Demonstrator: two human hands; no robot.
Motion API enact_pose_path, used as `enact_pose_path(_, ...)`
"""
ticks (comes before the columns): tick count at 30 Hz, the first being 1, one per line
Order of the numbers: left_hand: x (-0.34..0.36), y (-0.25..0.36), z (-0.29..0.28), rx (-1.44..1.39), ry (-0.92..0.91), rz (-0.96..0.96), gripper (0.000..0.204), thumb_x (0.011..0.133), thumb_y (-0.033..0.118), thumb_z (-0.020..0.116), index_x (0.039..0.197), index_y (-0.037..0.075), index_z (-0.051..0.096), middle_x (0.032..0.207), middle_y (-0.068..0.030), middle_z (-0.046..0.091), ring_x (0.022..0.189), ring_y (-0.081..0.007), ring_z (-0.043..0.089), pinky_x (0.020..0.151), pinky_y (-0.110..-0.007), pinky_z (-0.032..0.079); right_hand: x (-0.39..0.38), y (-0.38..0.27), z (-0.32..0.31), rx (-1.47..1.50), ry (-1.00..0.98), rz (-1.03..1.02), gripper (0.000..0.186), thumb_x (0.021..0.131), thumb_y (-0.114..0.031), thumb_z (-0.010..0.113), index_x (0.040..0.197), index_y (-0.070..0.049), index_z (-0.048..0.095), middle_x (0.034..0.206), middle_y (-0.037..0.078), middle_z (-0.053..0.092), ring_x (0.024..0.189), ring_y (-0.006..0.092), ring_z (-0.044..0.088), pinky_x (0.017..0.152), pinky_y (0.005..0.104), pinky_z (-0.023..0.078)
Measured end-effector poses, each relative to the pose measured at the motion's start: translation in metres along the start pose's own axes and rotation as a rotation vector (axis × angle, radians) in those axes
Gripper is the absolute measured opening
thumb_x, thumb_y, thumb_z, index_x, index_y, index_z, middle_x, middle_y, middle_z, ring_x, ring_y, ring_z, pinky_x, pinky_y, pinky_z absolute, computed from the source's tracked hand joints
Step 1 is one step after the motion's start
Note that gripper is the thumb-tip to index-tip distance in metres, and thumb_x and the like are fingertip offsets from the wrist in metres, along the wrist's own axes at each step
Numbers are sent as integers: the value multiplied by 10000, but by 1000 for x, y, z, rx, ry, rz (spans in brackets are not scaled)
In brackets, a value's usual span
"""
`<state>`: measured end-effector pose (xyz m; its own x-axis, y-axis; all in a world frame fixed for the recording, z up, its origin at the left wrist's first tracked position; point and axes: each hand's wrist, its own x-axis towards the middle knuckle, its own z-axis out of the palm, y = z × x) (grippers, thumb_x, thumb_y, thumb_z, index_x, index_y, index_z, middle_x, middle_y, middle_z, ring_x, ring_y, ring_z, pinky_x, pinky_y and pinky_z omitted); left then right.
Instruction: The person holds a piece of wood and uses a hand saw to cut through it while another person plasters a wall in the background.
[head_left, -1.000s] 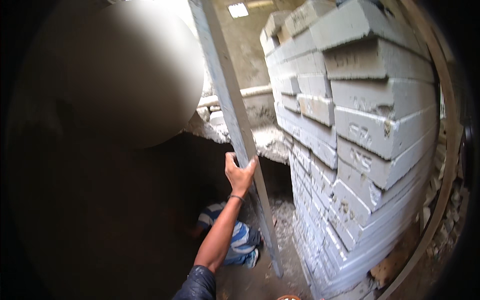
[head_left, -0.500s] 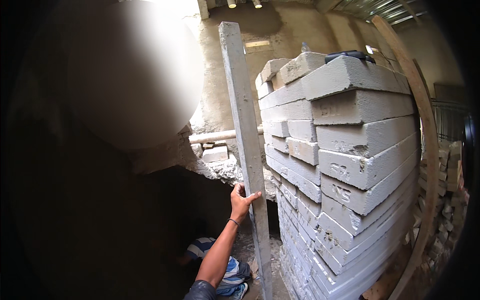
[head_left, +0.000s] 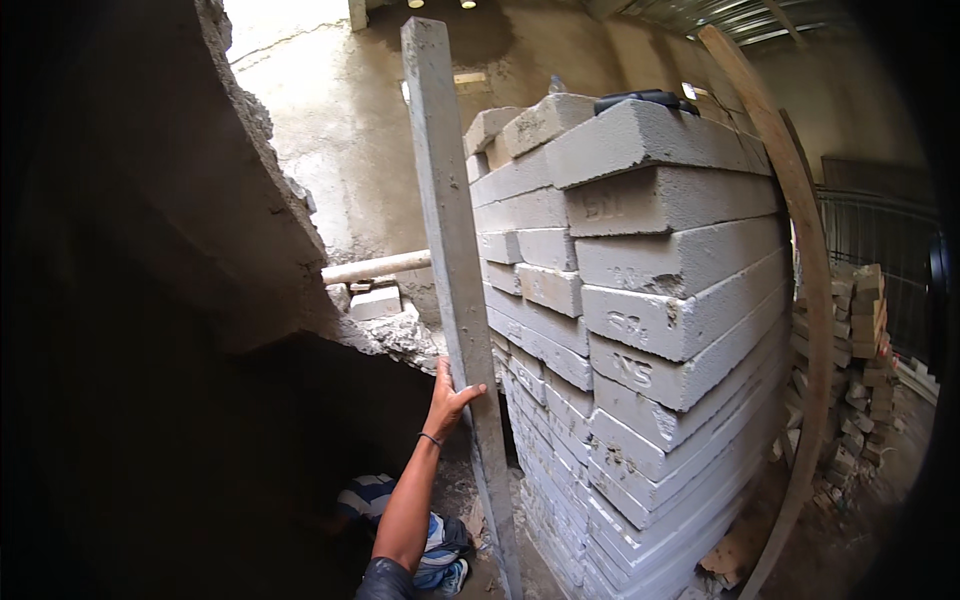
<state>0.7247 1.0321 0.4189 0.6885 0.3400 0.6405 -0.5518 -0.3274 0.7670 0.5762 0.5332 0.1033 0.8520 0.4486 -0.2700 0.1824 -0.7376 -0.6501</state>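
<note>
The right hand (head_left: 450,398) is raised in front of the person and it grips a long grey straightedge (head_left: 452,260), a flat narrow bar that stands almost upright. The thumb is on the near face of the bar and the fingers go around its left edge, so the hand is closed on it at about the lower third. A thin dark band (head_left: 430,438) sits on the wrist, and the forearm comes up from the lower edge of the picture. The left hand is not visible.

The bar goes from the ground near the lower edge up to the top of the picture. It stands just beside the left corner of a tall stack of grey blocks (head_left: 640,330), which fills the middle and the right. On top of the stack lies 1 dark flat object (head_left: 645,100).

Below the forearm, striped blue and white cloth (head_left: 405,525) is near the ground. To the left is a rough broken wall edge (head_left: 270,190), very dark below. Behind the bar a pale pipe (head_left: 375,268) lies horizontal. At the right, a curved wooden plank (head_left: 800,300) leans against the stack, and a pile of bricks (head_left: 850,350) stands further right.
</note>
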Motion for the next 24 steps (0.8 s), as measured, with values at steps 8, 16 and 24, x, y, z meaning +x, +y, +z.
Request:
enact_pose_path(8,-40,21,6,2,-124,-11,699,637,155,845,1215,-4,485,1069,-60,608,958,-148,593,877,-303,473,3,16,-13,1,23,123,350,711,-193,635,1035,-63,671,916,245,655,887,432,620,755,480,498)
enact_pose_path(16,-109,53,81,33,-306,3,480,638,120,807,1035,-28,581,922,-60,626,824,-149,600,773,-291,496,-77,31,42,4,90,440,353,717,-376,652,994,-167,718,910,164,696,894,382,654,842,464,519)
enact_pose_path(24,-203,103,187,213,-521,402,658,511,204,792,1068,-59,560,958,-205,602,840,-362,595,825,-436,478,-201,90,96,930,661,1016,265,769,-271,768,854,-24,725,743,128,697,529,211,646,469,358,486)
